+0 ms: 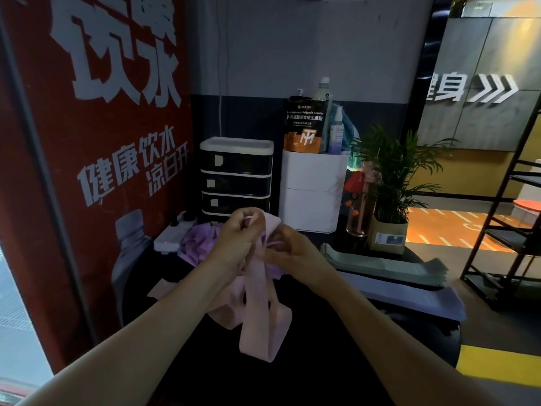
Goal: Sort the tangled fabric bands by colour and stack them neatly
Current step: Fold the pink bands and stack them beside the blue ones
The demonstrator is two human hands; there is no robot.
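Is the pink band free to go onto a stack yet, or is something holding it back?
Not free: the pink band, gripped by the left hand, is snagged near the right hand with a purple band from the purple tangle.

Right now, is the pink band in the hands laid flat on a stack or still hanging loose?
Hanging loose. The pink band dangles in a loop from both hands, left hand and right hand, above the dark table.

Dim, soft focus, edges warped

Both forearms are bare to the frame's lower edge, no sleeves showing, and the left hand (234, 235) and right hand (295, 253) wear no gloves.
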